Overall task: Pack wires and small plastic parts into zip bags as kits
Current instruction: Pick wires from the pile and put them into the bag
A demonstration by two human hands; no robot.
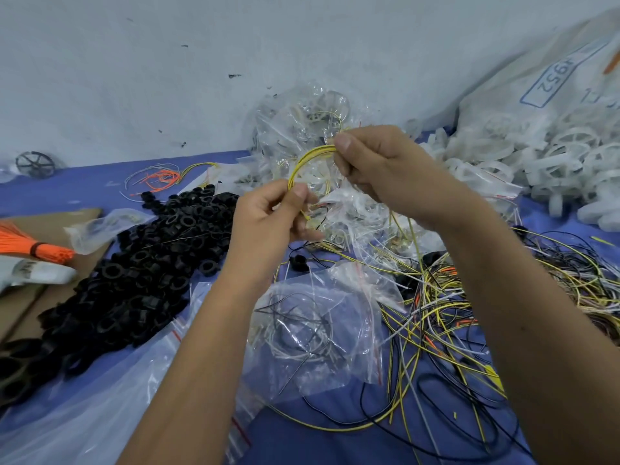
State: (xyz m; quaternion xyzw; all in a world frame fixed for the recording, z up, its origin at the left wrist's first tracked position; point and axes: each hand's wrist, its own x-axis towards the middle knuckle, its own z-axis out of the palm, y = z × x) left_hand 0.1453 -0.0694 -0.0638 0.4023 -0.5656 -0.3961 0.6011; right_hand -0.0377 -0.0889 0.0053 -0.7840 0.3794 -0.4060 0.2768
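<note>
A small bundle of yellow wires (307, 160) arcs between my two hands above the blue table. My left hand (268, 216) pinches its lower end, and my right hand (379, 166) pinches its upper end, with loose yellow strands trailing down from that hand. Below my hands lies a clear zip bag (322, 327) holding thin black and white wires. Behind my hands is a heap of filled clear zip bags (302, 122). A tangle of loose yellow, black and white wires (446, 317) covers the table at the right.
A pile of black plastic rings (134, 273) spreads at the left. White plastic wheels (536, 156) are heaped at the back right by a white sack (550, 68). An orange wire bundle (30, 245) lies on cardboard at far left. Empty zip bags (84, 414) lie front left.
</note>
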